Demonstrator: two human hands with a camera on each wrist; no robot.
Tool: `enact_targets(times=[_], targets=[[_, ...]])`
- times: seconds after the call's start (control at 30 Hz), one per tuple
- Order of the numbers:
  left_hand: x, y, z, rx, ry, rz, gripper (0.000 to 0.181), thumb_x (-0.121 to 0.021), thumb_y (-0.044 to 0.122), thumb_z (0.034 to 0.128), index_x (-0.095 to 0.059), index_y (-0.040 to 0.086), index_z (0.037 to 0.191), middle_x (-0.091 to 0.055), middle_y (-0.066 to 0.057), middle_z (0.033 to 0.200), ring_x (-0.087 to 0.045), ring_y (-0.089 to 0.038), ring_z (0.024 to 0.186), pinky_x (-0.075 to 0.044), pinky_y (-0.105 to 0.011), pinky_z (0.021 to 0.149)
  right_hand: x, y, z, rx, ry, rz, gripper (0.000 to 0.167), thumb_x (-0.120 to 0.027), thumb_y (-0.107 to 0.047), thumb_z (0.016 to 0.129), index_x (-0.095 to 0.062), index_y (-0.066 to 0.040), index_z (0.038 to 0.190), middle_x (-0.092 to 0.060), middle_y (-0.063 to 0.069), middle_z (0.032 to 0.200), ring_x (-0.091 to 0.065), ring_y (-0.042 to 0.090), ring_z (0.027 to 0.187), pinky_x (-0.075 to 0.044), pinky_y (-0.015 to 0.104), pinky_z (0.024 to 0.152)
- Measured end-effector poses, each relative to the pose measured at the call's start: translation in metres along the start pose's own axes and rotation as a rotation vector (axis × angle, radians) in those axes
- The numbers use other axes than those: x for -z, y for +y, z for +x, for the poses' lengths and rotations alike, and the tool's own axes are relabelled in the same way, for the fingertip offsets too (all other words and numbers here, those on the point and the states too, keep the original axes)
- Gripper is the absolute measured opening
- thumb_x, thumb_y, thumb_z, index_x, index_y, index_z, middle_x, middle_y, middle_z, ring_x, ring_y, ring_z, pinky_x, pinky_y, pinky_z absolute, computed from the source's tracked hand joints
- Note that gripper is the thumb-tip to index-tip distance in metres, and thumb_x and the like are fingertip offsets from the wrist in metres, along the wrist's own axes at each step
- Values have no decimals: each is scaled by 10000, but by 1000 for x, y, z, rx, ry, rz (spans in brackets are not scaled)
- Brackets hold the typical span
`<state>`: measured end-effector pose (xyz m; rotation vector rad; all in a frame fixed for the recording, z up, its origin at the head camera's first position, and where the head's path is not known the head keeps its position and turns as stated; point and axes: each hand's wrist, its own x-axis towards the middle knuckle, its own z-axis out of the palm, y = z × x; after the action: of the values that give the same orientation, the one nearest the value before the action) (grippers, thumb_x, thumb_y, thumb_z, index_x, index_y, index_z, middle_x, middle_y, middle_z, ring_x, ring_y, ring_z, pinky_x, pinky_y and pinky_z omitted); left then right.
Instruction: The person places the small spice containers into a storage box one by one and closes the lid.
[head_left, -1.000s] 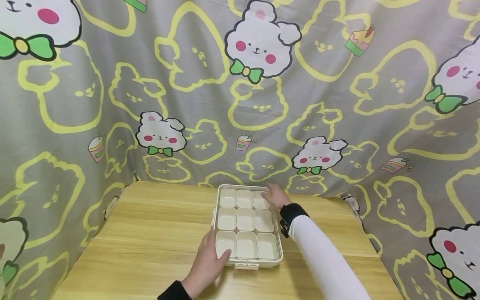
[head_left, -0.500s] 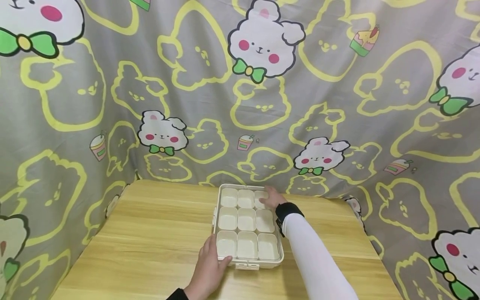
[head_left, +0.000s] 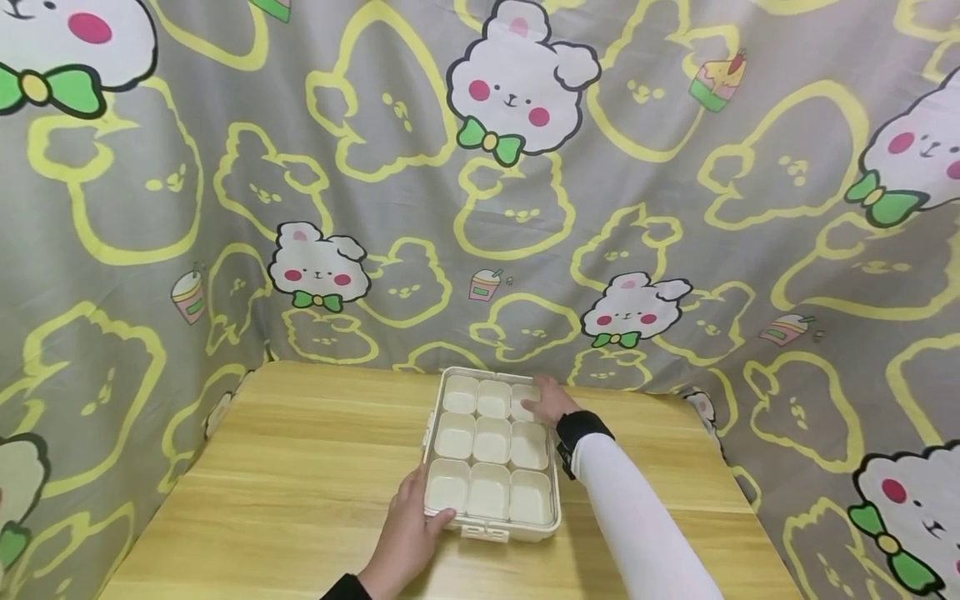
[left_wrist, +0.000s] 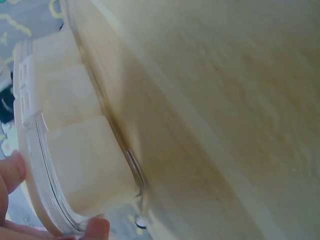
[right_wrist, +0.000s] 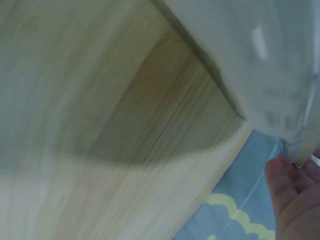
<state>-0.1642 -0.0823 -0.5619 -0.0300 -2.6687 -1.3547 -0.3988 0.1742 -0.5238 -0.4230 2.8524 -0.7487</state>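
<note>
A clear-walled storage box (head_left: 492, 442) with a cream rim stands on the wooden table, holding several cream square cups in rows. My left hand (head_left: 405, 529) grips its near left corner, thumb on top of the rim. In the left wrist view, the thumb and fingers lie on either side of the box's corner (left_wrist: 92, 160). My right hand (head_left: 551, 400) holds the far right corner. Fingertips pinch that corner of the box (right_wrist: 260, 75) in the right wrist view. Latches (head_left: 485, 532) show on the near and left sides. Part of the far right cup is hidden by my right hand.
The wooden table (head_left: 322, 450) extends to both sides of the box. A grey curtain (head_left: 420, 208) with rabbit prints hangs close behind the table's far edge and along both sides.
My right hand has come onto the far right corner. The box has turned slightly clockwise, its near end shifting left and its far end right, with both hands on it.
</note>
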Motion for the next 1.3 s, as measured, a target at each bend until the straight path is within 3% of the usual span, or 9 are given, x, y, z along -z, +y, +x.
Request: enact_targets(times=[0.23,0.47,0.57,0.73,0.9,1.07,1.3], targets=[[10,-13,10,7,-27,-89,820,-774,212,855,-346,-57,1501,-400,-314,1472,-457,-492,1301,-365,-612,1069,1,9,-15,-28,18,-38,713,-618,-273,971,-316,119,1485,-278,353,1535,-280,485,1424,-239,554,1172],[17,-21,24,56,9,-121,783,-798,196,836,-411,-86,1455,-478,-328,1399,-503,-468,1267,-399,-568,1060,7,25,-29,-20,77,-75,633,-598,-278,976,-409,127,1425,-412,339,1459,-384,486,1359,-317,559,1128],[20,-26,32,83,23,-163,743,-789,177,848,-429,-91,1440,-499,-331,1378,-546,-443,1236,-459,-495,1025,9,32,-36,0,113,-95,573,-592,-257,976,-462,134,1375,-465,328,1412,-437,477,1319,-348,551,1107],[25,-34,47,121,58,-306,665,-770,113,867,-456,-94,1416,-557,-339,1306,-617,-413,1163,-551,-334,894,12,40,-51,1,165,-91,463,-585,-208,976,-528,141,1274,-558,298,1259,-555,445,1175,-427,549,1029],[27,-41,60,144,126,-372,550,-758,60,876,-533,-80,1358,-626,-313,1224,-654,-385,1115,-571,-287,831,13,45,-69,-18,206,-51,335,-596,-151,978,-580,112,1184,-620,214,1075,-624,348,968,-502,516,900],[29,-44,74,150,205,-316,431,-774,104,873,-637,-58,1248,-682,-258,1152,-701,-350,1024,-591,-319,775,13,48,-88,-47,235,-23,201,-596,-101,973,-622,69,1077,-638,139,932,-615,269,828,-518,463,772],[32,-42,101,139,277,-112,280,-775,191,880,-745,-14,1069,-732,-181,1071,-684,-362,1032,-528,-498,891,8,56,-108,-59,309,22,95,-618,-87,940,-643,-1,910,-629,59,786,-557,182,693,-484,367,666]])
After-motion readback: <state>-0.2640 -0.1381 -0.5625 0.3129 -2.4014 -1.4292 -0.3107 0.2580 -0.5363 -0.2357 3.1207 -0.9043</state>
